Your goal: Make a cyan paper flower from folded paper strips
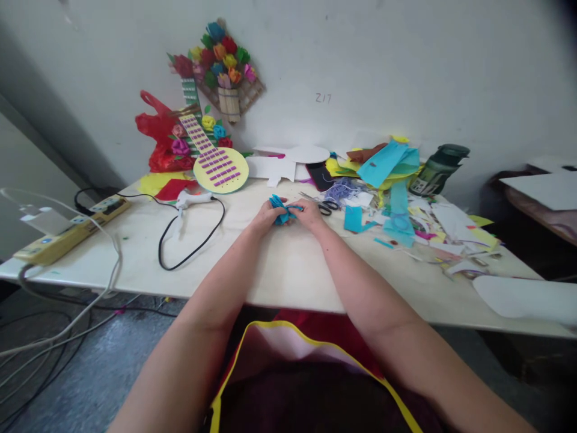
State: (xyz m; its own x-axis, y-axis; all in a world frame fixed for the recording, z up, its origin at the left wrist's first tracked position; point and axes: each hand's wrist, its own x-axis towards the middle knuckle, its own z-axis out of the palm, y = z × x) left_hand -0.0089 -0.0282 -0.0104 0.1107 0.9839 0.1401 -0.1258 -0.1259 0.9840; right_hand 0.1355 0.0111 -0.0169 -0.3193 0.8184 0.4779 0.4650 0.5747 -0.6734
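ahead of you is a plain, pale grey-white wall (383, 66), with a small handwritten mark (323, 98) near its middle. at your left, the wall falls into a shadowed band, and a pale upright panel (31, 156) stands beside it. your counter (293, 276) has a whitish top and sits close against the wall, its front edge running across before you. below it on your left, the floor (144, 355) is grey-blue and mottled. the light on the wall is soft; the space under the counter at your right is dark.
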